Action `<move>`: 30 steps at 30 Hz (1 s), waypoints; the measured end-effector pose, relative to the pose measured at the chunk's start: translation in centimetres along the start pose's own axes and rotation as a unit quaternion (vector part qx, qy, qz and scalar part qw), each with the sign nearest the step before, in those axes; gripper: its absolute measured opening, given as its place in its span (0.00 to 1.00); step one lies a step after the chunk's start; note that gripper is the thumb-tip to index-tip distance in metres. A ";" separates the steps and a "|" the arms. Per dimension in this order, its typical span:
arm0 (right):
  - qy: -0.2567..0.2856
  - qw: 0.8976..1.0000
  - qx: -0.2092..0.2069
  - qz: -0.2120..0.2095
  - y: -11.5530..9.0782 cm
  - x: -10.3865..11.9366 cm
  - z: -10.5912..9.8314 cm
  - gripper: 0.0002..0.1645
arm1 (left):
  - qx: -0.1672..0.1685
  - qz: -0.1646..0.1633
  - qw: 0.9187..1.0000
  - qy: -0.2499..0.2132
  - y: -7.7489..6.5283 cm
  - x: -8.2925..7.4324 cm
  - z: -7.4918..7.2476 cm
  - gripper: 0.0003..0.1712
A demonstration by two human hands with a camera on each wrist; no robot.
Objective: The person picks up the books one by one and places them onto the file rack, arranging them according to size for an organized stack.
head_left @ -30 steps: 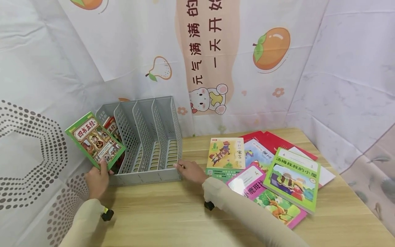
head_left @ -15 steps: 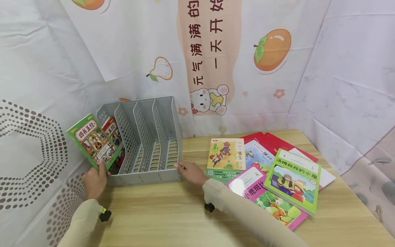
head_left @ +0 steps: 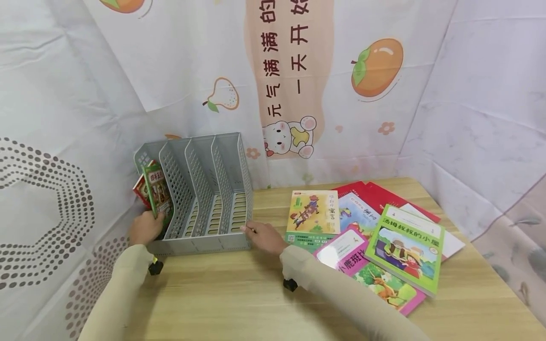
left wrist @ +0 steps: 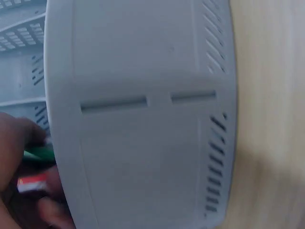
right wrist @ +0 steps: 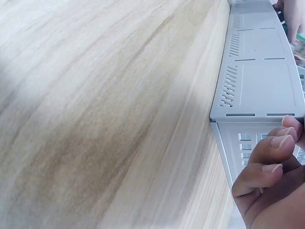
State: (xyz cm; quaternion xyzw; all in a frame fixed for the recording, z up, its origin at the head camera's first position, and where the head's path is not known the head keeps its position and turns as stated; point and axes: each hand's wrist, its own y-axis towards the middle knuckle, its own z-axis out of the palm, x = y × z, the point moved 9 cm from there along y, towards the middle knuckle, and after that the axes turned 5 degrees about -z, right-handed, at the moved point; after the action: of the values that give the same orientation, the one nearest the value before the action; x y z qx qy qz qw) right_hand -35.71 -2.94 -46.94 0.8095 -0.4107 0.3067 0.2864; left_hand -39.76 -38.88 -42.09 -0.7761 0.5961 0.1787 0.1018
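Note:
A grey file rack (head_left: 200, 245) with several slots stands on the table. My left hand (head_left: 146, 228) grips the lower edge of a green book (head_left: 159, 192), which stands steeply in the leftmost slot. Beside it on the left, a red book (head_left: 142, 188) leans outward, partly hidden behind the green one. The left wrist view shows the green book's edge (left wrist: 40, 153) and a red-and-white corner of a book (left wrist: 32, 182) among the fingers, just behind the rack's front wall (left wrist: 138, 157). With curled fingers, my right hand (head_left: 265, 238) holds the rack's front right corner.
Right of the rack, several books lie overlapping on the wooden table (head_left: 222, 303): a yellow-and-green one (head_left: 313, 213), a pink one (head_left: 384, 284), a lime-green one (head_left: 405, 246) and red ones (head_left: 394, 201) behind. A printed curtain (head_left: 179, 57) hangs behind and at the left.
My left hand has moved right and turned the green book from a tilted pose outside the rack to upright in the leftmost slot. The red book now leans left. My right hand stays put.

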 end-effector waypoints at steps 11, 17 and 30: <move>0.020 1.000 0.020 0.008 0.0 0.1 -0.1 0.21 | -0.034 0.018 0.996 -0.084 -0.6 -1.8 -1.4 0.31; 0.018 1.000 0.013 0.009 0.3 -0.2 -0.3 0.21 | -0.065 0.005 0.994 -0.088 -0.5 -1.9 -1.6 0.31; 0.024 1.000 0.009 0.007 0.2 -0.5 0.0 0.23 | -0.021 -0.067 0.995 -0.075 2.2 0.4 1.6 0.33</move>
State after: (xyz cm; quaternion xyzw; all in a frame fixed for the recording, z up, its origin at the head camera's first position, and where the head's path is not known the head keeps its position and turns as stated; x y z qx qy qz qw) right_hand -36.11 -2.84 -47.25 0.8016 -0.4061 0.3318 0.2872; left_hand -42.07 -39.28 -43.58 -0.8008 0.5294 0.2418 0.1416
